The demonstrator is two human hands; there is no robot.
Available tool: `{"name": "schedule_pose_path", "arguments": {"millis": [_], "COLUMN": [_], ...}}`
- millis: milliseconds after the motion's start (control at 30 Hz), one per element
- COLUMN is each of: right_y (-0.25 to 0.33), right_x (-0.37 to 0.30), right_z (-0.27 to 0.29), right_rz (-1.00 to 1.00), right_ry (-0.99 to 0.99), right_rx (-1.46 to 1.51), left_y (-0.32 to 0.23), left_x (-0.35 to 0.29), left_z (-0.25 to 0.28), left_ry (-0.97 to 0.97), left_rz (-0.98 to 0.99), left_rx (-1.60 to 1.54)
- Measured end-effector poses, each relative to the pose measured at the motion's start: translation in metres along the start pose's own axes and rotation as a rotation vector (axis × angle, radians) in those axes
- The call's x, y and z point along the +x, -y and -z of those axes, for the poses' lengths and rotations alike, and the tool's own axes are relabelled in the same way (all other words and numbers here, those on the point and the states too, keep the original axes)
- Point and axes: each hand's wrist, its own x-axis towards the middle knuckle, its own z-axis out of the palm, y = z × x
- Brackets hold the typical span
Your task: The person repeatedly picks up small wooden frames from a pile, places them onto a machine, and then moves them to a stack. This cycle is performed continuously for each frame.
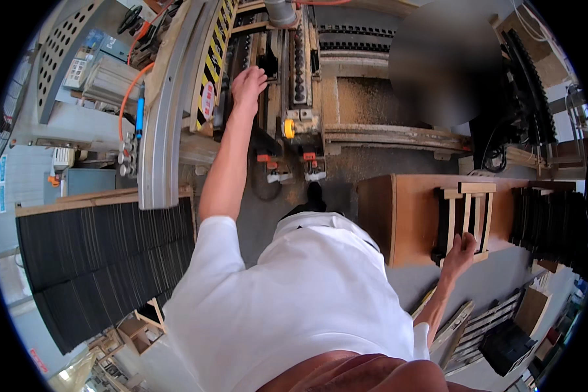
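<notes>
The head view looks down over the person's white shirt (294, 307) at a woodworking machine (294, 72), which serves as the landmark. Far left of the machine lies a stack of dark ribbed boards (98, 261), and between that stack and the machine runs a grey metal rail (166, 124) with a yellow-and-black striped edge. The left hand (248, 85) reaches forward onto the machine's left side, fingers curled down against a dark part there; whether the grip has closed on anything cannot be told. Right of the machine stands a brown bench (411, 215), carrying a small slatted wooden frame (467, 219). The right hand (460, 251) rests on the frame's near edge, fingers loosely curved around it. Further right, dark curved strips (549, 215) are stacked.
</notes>
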Motion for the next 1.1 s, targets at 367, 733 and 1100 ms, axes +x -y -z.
{"name": "schedule_pose_path", "arguments": {"millis": [367,733,1100], "right_y": [0.158,0.299,0.404], "right_x": [-0.008,0.046,0.031], "right_z": [-0.068,-0.195,-0.381], "right_rz": [0.132,0.760,1.376], "right_ry": [0.186,0.415,0.728], "right_rx": [0.113,0.062,0.162], "left_y": [0.016,0.033,0.056], "left_x": [0.213,0.155,-0.023], "left_z": [-0.043,-0.024,0.015], "left_ry": [-0.174,-0.220,0.130], "left_rz": [0.232,0.217,0.095], "left_rx": [-0.485,-0.602,-0.640]}}
